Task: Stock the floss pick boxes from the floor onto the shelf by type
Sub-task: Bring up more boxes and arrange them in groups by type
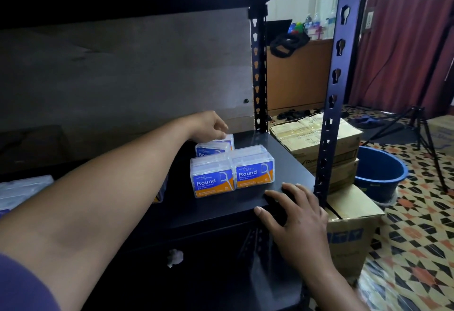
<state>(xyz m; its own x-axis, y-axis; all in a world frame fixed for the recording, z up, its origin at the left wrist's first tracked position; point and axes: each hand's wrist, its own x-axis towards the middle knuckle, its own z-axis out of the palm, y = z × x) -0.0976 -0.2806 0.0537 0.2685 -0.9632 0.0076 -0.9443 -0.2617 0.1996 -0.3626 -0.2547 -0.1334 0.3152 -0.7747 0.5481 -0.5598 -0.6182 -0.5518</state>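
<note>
Three Round Dental Flosser boxes (233,170) standing grouped on the black shelf (290,163); left hand (208,125) is fingering the rear box, right hand (294,215) is resting flat, empty, on the shelf edge; floor stock unseen.

I see two boxes (232,172) side by side before my left fingers (219,131), a third (216,145) under them (on the shelf (282,163)).

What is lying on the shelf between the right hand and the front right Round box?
Nothing: in the head view only bare black shelf separates the right hand from the front right Round box.
</note>
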